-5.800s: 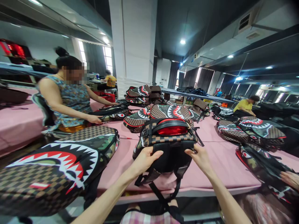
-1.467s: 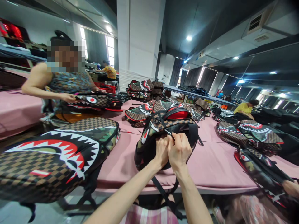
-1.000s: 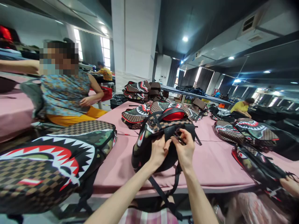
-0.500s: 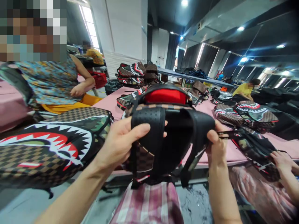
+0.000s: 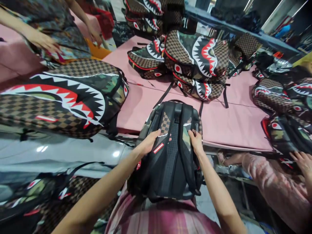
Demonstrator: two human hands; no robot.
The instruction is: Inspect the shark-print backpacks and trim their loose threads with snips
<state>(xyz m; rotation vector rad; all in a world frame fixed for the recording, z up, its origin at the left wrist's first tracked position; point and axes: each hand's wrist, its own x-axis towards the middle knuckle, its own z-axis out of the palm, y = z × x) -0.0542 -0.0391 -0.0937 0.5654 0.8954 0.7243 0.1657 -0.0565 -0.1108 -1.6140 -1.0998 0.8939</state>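
Note:
A black backpack (image 5: 174, 162) leans between my lap and the front edge of the pink table, its padded back panel and two shoulder straps turned up toward me. My left hand (image 5: 149, 143) is closed around the left shoulder strap (image 5: 163, 126), thumb on top and fingertips showing past its inner edge. The right shoulder strap (image 5: 186, 138) is pinched in my right hand (image 5: 196, 142), whose other fingers are partly hidden. Checkered and camouflage patches show on the straps, with a small red label on the left one. The bag's front faces away from me.
Beyond the bag, shark-mouth backpacks (image 5: 197, 58) are stacked on the pink table (image 5: 234, 120). A large one (image 5: 60, 100) lies at left, and more bags (image 5: 31, 198) sit low at left. Co-workers' hands show at upper left (image 5: 44, 40) and far right (image 5: 302, 162).
The backpack has tipped back toward me and lies lower, its back panel now facing up. Both hands still hold the straps. My view has tilted downward.

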